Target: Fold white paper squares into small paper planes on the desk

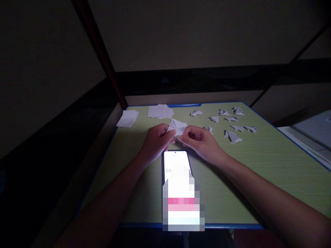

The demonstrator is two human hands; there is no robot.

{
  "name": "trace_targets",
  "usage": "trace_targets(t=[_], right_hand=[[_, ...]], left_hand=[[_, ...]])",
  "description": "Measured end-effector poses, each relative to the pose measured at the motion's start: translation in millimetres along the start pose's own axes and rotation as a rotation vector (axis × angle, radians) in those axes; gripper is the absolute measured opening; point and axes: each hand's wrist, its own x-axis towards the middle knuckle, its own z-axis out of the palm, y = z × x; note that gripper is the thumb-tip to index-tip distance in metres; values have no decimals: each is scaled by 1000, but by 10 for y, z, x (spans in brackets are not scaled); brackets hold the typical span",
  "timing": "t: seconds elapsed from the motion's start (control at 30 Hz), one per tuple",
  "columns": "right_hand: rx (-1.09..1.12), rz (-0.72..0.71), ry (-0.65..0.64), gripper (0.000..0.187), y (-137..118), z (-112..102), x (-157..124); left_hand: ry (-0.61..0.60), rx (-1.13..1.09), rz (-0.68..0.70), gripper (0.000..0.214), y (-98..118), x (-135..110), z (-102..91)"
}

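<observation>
Between my two hands is a small sheet of white paper (179,126) with creases, held up above the table just beyond a lit phone (176,160). My left hand (158,140) pinches its left side, thumb on the front face. At its lower right edge, my right hand (203,142) grips the paper between thumb and fingers. Several small folded paper pieces, such as a pointed one (233,136), lie to the right of my hands. Part of another folded piece shows beneath my hands, mostly hidden.
Two stacks of white paper, a left stack (127,119) and a wider stack (159,111), lie at the back left. The pale green table (258,179) has a blue rim. A dark wall stands behind; white boxlike things (315,131) are at the right.
</observation>
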Motion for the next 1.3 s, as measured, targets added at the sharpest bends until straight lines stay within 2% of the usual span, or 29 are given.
trace_targets(t=[0.17,0.27,0.37,0.5,0.6,0.7,0.8,0.97,1.1,1.3], right_hand=[[80,90,67,25,18,-2,16],[16,103,77,22,7,-3,13],[-98,35,68,18,-17,-2,-7],[-372,-85,51,13,-63,-2,-54],[-493,-122,23,14,-97,-6,-77],[-419,-101,56,14,-122,-17,-65],[-273,-67,108,18,-124,-26,-31],[-161,-32,104,20,-78,-9,-16],[-154,-45,97,18,-64,13,-28],[-61,-21,143,20,-51,-3,1]], left_hand=[[-11,-63,16,13,10,1,6],[15,-108,26,20,-11,17,13],[31,-82,60,20,-60,34,22],[78,-38,148,29,-100,37,38],[56,15,172,22,-95,26,38],[53,38,188,12,-92,17,25],[25,36,183,12,-101,13,13],[-31,107,173,8,-96,-11,24],[-2,135,207,11,-80,-21,38],[56,26,158,14,-62,-9,19]])
